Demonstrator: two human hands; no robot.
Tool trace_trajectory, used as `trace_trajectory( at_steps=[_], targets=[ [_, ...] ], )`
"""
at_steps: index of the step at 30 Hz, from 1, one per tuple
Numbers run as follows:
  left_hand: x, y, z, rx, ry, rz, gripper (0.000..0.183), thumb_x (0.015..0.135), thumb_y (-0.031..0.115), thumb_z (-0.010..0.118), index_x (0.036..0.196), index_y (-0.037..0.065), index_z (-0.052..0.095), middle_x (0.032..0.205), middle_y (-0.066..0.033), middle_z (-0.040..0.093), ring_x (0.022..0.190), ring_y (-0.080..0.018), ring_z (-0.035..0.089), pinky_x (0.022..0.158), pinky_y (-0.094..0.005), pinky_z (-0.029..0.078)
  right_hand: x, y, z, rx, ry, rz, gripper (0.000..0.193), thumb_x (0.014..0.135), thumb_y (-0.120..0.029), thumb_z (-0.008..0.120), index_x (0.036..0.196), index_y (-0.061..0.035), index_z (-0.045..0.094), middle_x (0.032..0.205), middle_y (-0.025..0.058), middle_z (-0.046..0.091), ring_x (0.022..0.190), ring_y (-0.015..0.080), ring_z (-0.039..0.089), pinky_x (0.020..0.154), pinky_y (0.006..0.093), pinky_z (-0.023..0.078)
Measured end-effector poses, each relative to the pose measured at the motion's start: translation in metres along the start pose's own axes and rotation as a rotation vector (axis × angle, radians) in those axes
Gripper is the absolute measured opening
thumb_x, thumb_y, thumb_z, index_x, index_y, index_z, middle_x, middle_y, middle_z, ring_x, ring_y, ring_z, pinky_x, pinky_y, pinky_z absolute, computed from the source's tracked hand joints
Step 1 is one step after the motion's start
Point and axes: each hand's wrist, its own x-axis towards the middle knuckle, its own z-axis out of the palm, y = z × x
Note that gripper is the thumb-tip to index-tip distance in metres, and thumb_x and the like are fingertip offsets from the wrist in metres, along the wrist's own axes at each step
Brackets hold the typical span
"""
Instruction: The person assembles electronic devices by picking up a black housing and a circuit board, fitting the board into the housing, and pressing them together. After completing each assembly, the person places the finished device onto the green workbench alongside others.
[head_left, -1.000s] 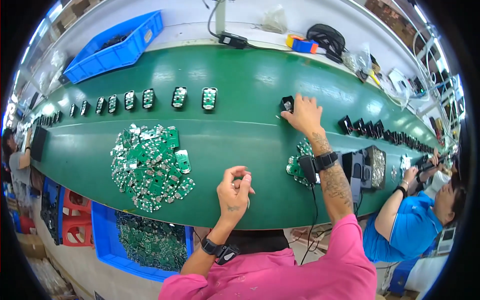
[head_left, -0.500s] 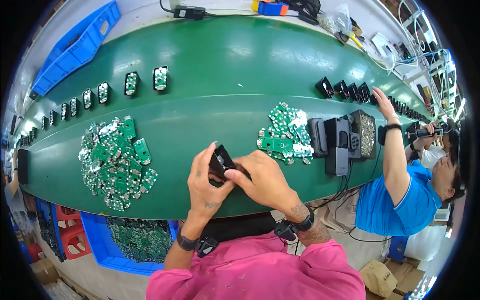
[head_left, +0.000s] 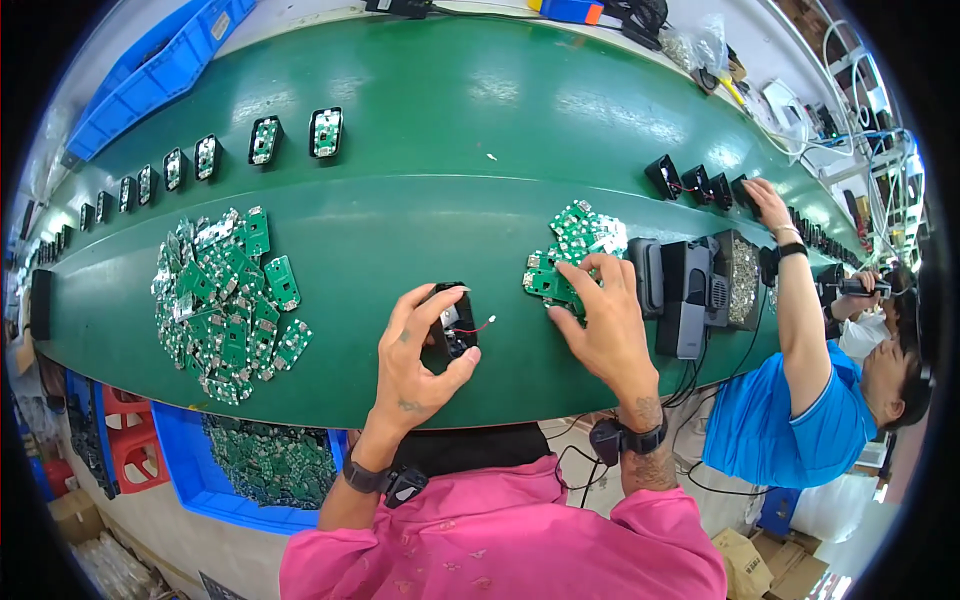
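Observation:
My left hand (head_left: 415, 355) grips a black plastic housing (head_left: 458, 345) near the front of the bench, its open side up. A thin red wire (head_left: 478, 328) with a small white plug sticks out of the housing to the right. Over the near edge of the right-hand heap of green circuit boards (head_left: 543, 275) is my right hand (head_left: 610, 325), thumb and fingers apart. Whether its fingertips touch a board, I cannot tell. A larger heap of circuit boards (head_left: 225, 300) lies to the left of my left hand.
Housings with boards inside (head_left: 325, 135) line the back left. Black housings (head_left: 662, 178) stand at the right, where a co-worker's hand (head_left: 770, 207) touches one. Dark devices (head_left: 683, 300) and a box of small metal parts (head_left: 743, 280) flank the right heap. A blue bin (head_left: 190, 490) sits below the bench.
My right hand has left the housing and moved right to the smaller board heap. The housing, still in my left hand, now shows its inside and wire. The co-worker's hand has lowered onto a housing.

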Motion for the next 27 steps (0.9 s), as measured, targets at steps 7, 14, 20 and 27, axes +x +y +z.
trace_trajectory(
  at_steps=[7, 14, 20, 27],
  targets=[
    [-0.001, -0.013, 0.002, -0.098, 0.041, 0.005, 0.044, 0.083, 0.017, 0.075, 0.125, 0.011, 0.061, 0.134, -0.0188, 0.049, 0.093, -0.0245, 0.063, 0.073, -0.0324, 0.054, -0.002, 0.009, 0.008, 0.052, 0.090, -0.009, 0.016, 0.086, -0.006, 0.068, 0.101, 0.0006, 0.070, 0.102, 0.0129, 0.060, 0.099, 0.0330, 0.055, 0.086, 0.0414, 0.047],
    [0.001, -0.005, -0.003, -0.142, 0.051, -0.052, 0.027, 0.082, -0.002, 0.062, 0.106, 0.009, 0.065, 0.141, -0.0185, 0.035, 0.087, -0.0178, 0.063, 0.072, -0.0331, 0.055, -0.013, -0.029, 0.021, 1.071, 0.037, 0.373, 0.019, 0.102, -0.013, 0.056, 0.101, 0.0044, 0.065, 0.077, 0.0068, 0.066, 0.059, 0.0113, 0.063, 0.051, 0.0232, 0.048],
    [0.003, -0.015, -0.003, 0.069, 0.075, 0.139, 0.022, 0.080, -0.005, 0.060, 0.098, 0.007, 0.063, 0.145, -0.0183, 0.028, 0.084, -0.0175, 0.061, 0.072, -0.0318, 0.052, -0.011, -0.059, 0.037, 1.423, -0.146, 0.327, 0.018, 0.101, -0.009, 0.058, 0.104, 0.0069, 0.064, 0.080, 0.0093, 0.067, 0.059, 0.0138, 0.066, 0.052, 0.0237, 0.054],
    [-0.001, -0.013, 0.000, 0.012, 0.117, 0.078, 0.015, 0.085, 0.001, 0.061, 0.097, 0.008, 0.065, 0.146, -0.0192, 0.026, 0.083, -0.0183, 0.058, 0.067, -0.0306, 0.050, -0.004, -0.057, 0.040, 1.347, -0.190, 0.267, 0.018, 0.100, -0.010, 0.060, 0.106, 0.0059, 0.066, 0.081, 0.0080, 0.068, 0.060, 0.0106, 0.064, 0.051, 0.0231, 0.052]
  ],
)
